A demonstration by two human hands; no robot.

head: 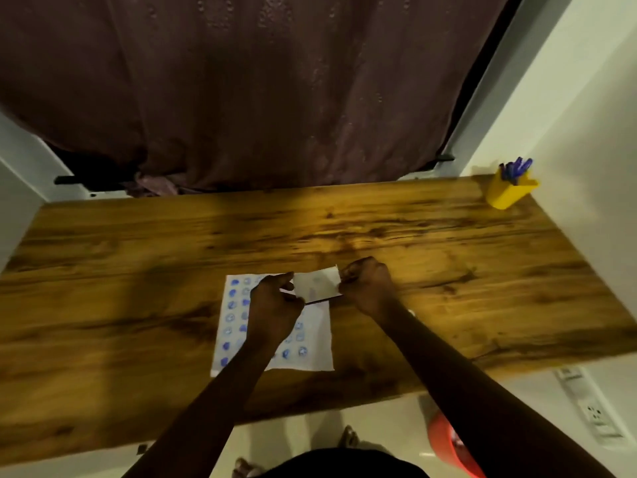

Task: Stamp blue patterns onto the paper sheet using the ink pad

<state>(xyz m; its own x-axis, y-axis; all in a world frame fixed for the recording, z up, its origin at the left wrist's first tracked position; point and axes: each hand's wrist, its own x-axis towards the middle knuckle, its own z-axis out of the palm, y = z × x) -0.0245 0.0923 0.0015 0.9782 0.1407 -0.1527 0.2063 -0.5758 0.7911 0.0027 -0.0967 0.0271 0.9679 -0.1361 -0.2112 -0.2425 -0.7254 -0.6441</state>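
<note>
A white paper sheet (319, 343) lies flat on the wooden table (138, 270), with rows of blue round stamp marks down its left side and lower part. Above the sheet's top right corner, both hands hold a small flat white case with a dark lower edge, which looks like the ink pad (317, 283). My left hand (272, 307) pinches its left side. My right hand (368, 284) grips its right end with curled fingers. The frame is blurred, so I cannot tell whether the case is open. No stamp is visible.
A yellow holder (508, 193) with blue pens stands at the table's far right corner by the wall. A dark curtain (258, 98) hangs behind the table. On the floor at the right sits an orange bucket (448, 446), with a power strip (593, 412) beside it.
</note>
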